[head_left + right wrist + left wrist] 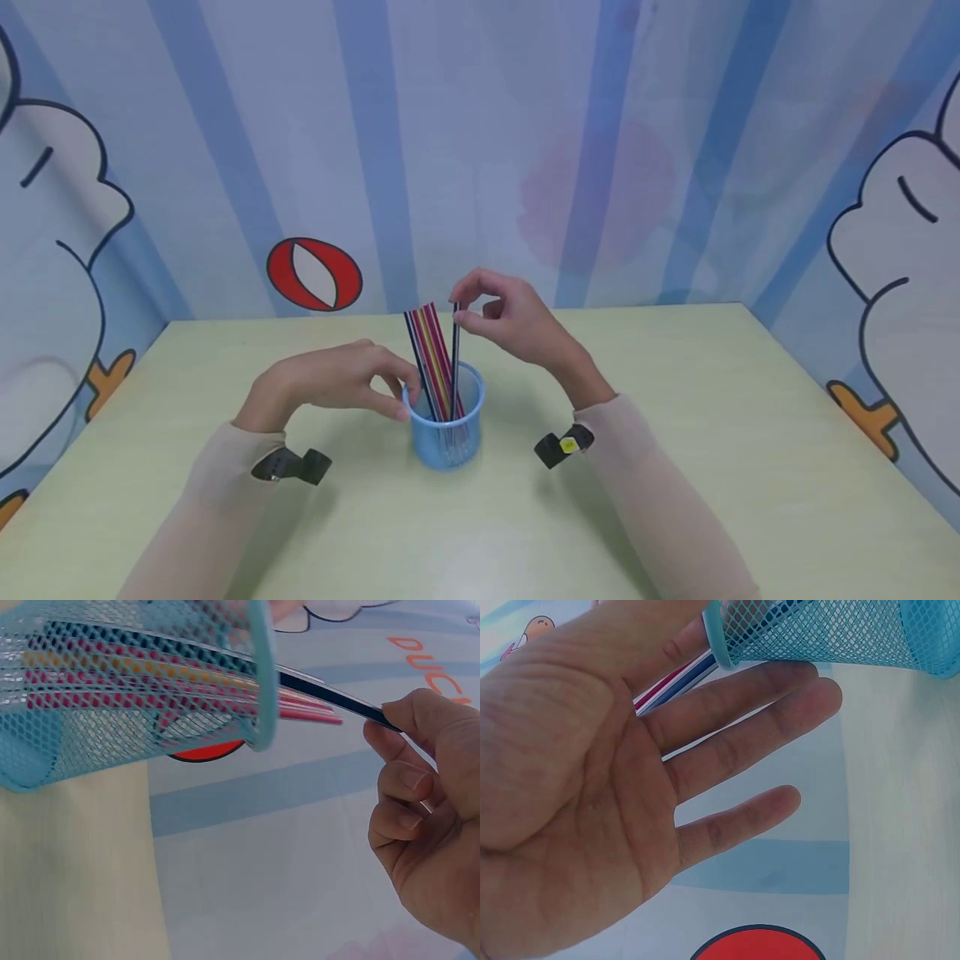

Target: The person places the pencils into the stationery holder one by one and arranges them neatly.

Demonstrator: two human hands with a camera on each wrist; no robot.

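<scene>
A light blue mesh pen holder (446, 446) stands upright on the table, with several thin pencils (431, 350) in dark blue, yellow and crimson leaning left inside it. My left hand (341, 375) holds the holder's rim at its left side between thumb and index finger; in the left wrist view the other fingers (742, 742) are stretched out beside the mesh. Above the holder, my right hand (510, 321) pinches the top of a dark pencil (455, 358) between thumb and fingertips. That pencil's lower part is still within the holder, nearly upright and apart from the others' tops.
The pale yellow-green table (600, 500) ends at a blue-striped cloth backdrop (480, 150) behind the holder. Printed on the backdrop are a red and white oval (315, 275) and cartoon figures at both sides. Each wrist wears a black strap with a small camera (558, 446).
</scene>
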